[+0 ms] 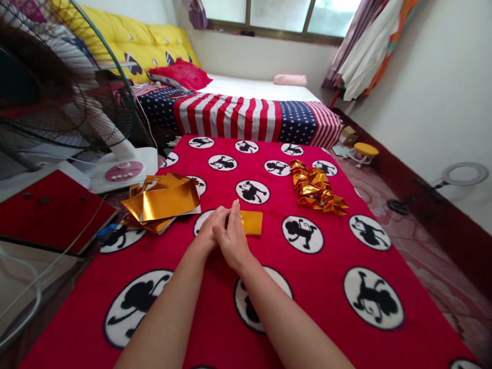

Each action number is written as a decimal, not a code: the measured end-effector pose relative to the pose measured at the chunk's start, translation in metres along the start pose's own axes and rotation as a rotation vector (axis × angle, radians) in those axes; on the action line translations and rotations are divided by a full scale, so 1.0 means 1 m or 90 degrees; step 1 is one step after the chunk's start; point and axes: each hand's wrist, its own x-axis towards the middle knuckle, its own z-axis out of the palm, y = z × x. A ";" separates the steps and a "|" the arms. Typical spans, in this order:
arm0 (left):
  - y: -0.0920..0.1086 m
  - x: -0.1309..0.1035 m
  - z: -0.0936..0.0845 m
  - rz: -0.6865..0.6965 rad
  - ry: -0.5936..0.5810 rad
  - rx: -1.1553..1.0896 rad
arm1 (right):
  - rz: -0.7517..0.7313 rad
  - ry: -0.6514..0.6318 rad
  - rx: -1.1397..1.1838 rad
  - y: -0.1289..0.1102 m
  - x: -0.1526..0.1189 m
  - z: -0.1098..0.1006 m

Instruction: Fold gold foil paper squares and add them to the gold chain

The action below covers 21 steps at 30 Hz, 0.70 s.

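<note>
Close together at the middle of the red cloth are my left hand (210, 228) and my right hand (235, 240). A small gold foil paper (252, 223) lies flat under their fingers, its right part sticking out past my right hand. My left fingers bend over toward its left side, mostly covered by the right hand. The right fingers are straight and held together, pressing along the paper; their grip is partly hidden. To the left lies a loose stack of gold foil sheets (171, 201). Several folded gold foil pieces (317, 187) sit in a heap at the right.
The red cloth (326, 287) with monkey prints covers the table. A fan (119, 148) stands at the left, beside a dark red panel (46, 210). Behind is a bed (246, 115). On the right floor are a yellow stool (366, 149) and a ring light (465, 173).
</note>
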 end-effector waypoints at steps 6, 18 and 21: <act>0.006 -0.005 -0.007 -0.007 -0.064 0.010 | -0.002 -0.062 -0.153 0.014 -0.013 -0.022; 0.018 -0.009 -0.019 -0.077 -0.032 -0.020 | 0.020 -0.082 -0.428 0.049 -0.035 -0.065; 0.037 -0.009 -0.018 -0.119 0.123 0.013 | 0.020 -0.063 -0.438 0.048 -0.035 -0.061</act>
